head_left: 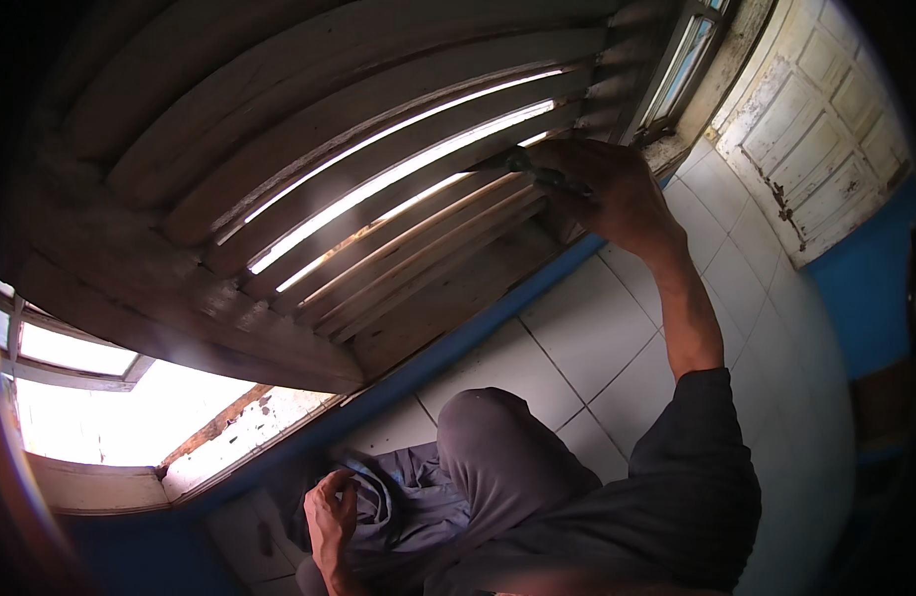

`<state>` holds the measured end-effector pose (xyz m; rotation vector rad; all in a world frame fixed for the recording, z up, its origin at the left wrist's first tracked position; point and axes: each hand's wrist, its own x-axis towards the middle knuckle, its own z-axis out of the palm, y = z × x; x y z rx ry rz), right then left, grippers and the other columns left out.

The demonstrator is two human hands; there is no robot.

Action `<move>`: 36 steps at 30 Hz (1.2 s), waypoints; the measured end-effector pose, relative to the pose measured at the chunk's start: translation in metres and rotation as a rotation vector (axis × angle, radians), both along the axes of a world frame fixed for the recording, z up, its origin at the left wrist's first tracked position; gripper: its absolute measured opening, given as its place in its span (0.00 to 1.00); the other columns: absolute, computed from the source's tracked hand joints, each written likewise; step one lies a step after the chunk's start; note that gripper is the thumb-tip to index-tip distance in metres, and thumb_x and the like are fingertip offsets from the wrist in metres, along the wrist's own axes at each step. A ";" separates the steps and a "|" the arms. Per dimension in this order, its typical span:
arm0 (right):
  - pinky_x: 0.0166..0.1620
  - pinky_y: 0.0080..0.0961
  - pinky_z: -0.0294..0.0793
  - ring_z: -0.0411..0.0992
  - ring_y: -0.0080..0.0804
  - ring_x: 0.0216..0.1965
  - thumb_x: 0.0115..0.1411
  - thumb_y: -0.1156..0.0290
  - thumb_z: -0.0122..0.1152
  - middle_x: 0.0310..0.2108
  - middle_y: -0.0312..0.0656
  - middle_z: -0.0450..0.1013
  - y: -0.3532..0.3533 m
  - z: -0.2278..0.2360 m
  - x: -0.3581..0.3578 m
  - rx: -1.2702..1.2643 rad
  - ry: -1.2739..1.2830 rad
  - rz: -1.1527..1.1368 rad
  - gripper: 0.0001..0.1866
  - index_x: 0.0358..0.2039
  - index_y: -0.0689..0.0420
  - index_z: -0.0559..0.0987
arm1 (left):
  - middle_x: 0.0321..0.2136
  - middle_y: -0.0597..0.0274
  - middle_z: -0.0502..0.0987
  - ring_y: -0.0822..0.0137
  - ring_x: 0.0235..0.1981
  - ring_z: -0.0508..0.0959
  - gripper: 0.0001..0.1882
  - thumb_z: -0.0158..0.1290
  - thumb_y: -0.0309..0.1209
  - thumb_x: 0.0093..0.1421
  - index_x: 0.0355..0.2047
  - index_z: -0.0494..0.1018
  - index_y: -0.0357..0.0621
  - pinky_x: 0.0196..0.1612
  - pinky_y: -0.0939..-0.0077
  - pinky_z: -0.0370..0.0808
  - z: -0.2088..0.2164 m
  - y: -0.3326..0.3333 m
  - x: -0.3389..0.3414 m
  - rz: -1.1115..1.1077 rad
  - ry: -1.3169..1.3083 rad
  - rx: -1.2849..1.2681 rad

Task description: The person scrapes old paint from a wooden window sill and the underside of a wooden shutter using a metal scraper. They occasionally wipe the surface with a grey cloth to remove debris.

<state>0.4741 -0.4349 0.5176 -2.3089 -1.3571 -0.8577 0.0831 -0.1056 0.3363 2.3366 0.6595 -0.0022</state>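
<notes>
My right hand [612, 194] is raised to a wooden louvred panel [378, 189], at the right end of its lower slats. Its fingers are closed around a small dark thing [552, 179], too shadowed for me to tell its kind. That thing touches or nearly touches the slats, and bright light comes through the gaps beside it. Low on the left, my left hand [331, 517] rests near my lap, beside bunched grey-blue cloth [388, 497]. Its fingers are curled in, and whatever may be inside them is hidden.
Beneath the slats runs a wooden frame [438, 293] above a blue wall strip [478, 333]. White floor tiles [577, 308] lie around my bent knee [507, 437]. A bright window opening [100, 407] is at the left, and a worn white panelled door [805, 129] stands at the upper right.
</notes>
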 end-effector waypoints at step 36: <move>0.47 0.24 0.82 0.83 0.30 0.42 0.51 0.84 0.75 0.42 0.41 0.84 -0.064 0.046 -0.061 0.199 -0.094 -0.120 0.16 0.42 0.61 0.85 | 0.32 0.50 0.85 0.57 0.34 0.86 0.12 0.52 0.21 0.61 0.43 0.80 0.35 0.43 0.68 0.80 0.028 -0.013 0.016 -0.048 -0.042 -0.009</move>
